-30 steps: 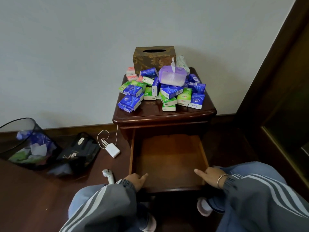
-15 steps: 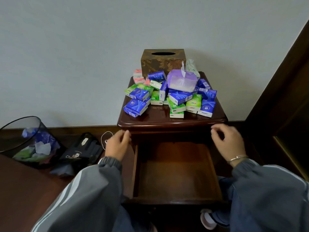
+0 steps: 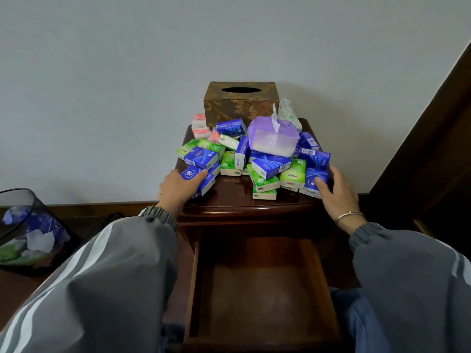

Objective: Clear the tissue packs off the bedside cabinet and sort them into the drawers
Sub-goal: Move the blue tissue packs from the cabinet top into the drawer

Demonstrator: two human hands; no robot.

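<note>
The tissue packs (image 3: 254, 159) lie in a messy heap on top of the bedside cabinet (image 3: 237, 208), in front of a brown tissue box (image 3: 239, 103). They look small, light and a bit squashy, with smooth shiny wrappers that may slip. I think it is best to pinch each one across its flat sides. I count about ten blue packs, about seven green ones and three or four pink ones, but some hide under others. One big soft purple pack (image 3: 274, 138) sits on the heap, and a white and green one (image 3: 289, 113) stands behind it.

The left hand (image 3: 178, 186) is curled around a blue pack (image 3: 197, 178) at the left edge. The right hand (image 3: 336, 191) is spread wide, touching another blue pack (image 3: 314, 182). One drawer (image 3: 262, 296) is open below, with nothing in it. One black bin (image 3: 30, 233) stands on the floor.
</note>
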